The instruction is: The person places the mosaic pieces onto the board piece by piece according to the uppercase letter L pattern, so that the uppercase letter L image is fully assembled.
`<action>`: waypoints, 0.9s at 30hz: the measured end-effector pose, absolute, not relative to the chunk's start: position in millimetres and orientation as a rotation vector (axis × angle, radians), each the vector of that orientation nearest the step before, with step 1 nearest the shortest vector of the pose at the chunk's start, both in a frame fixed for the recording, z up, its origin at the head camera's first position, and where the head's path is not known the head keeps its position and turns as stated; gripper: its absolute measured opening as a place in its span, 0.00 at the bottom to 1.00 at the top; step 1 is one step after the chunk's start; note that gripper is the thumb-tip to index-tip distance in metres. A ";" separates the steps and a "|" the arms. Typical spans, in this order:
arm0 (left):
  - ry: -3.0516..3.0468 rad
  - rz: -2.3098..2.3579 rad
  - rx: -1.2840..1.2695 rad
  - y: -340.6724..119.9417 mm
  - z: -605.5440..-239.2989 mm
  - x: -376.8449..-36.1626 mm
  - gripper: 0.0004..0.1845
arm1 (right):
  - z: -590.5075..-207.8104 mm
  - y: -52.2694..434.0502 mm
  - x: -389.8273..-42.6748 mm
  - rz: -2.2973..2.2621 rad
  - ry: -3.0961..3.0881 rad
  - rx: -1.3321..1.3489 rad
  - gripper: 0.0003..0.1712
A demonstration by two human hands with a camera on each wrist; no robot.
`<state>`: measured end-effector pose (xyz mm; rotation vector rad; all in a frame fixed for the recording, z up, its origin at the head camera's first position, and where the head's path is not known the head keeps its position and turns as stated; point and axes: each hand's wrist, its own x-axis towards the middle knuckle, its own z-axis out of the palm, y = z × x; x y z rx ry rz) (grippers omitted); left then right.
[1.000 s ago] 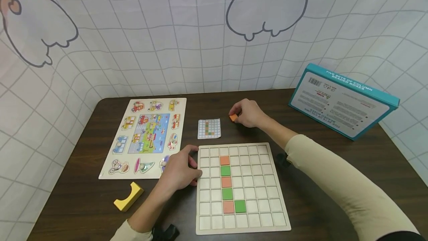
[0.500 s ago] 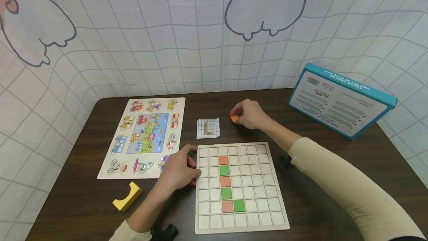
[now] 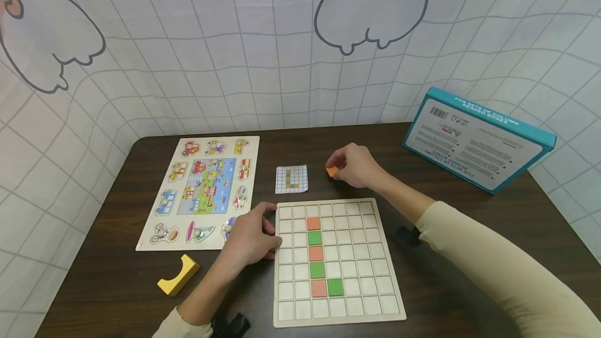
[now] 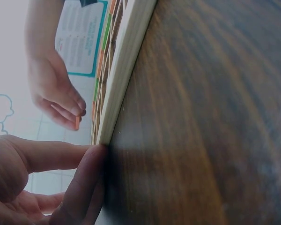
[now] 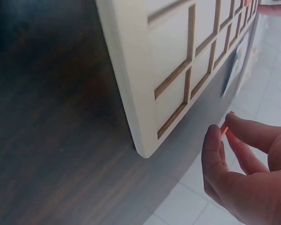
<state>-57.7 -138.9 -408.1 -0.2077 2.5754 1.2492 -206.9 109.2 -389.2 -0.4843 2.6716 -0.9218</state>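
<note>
Beyond the board's far right part, my right hand (image 3: 360, 167) pinches a small orange square tile (image 3: 332, 171) between thumb and fingertips. The right wrist view shows the tile (image 5: 224, 130) edge-on. A pale wooden grid board (image 3: 354, 254) lies in front of me, with orange and green tiles in one column and a green tile (image 3: 335, 287) beside the lowest orange one. At its far left edge, my left hand (image 3: 250, 236) grips the rim with bent fingers and thumb; the left wrist view has the fingertips (image 4: 91, 161) right at the board's side (image 4: 124, 79).
A small printed grid card (image 3: 291, 179) lies behind the board. To the left are a picture peg puzzle (image 3: 173, 233) and a yellow arch block (image 3: 179, 275). A teal and white box (image 3: 479, 140) stands at the back right of the dark table (image 3: 117, 280).
My right hand has moved slightly right and toward me with the orange tile. The left hand stays at the board's edge, and the view has shifted a little.
</note>
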 end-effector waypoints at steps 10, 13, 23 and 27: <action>2.573 1.256 -0.205 -139.3 -407.2 -57.5 0.35 | -384.2 116.3 -188.3 -0.906 2.667 -0.470 0.12; 2.573 1.258 -0.204 -139.5 -407.2 -57.9 0.35 | -382.4 117.7 -180.5 -0.916 2.654 -0.461 0.12; 2.575 1.259 -0.205 -139.3 -408.0 -58.4 0.35 | -380.7 121.2 -155.6 -0.950 2.652 -0.534 0.12; 2.570 1.265 -0.210 -139.6 -407.8 -57.8 0.35 | -379.8 123.0 -145.0 -0.941 2.659 -0.554 0.11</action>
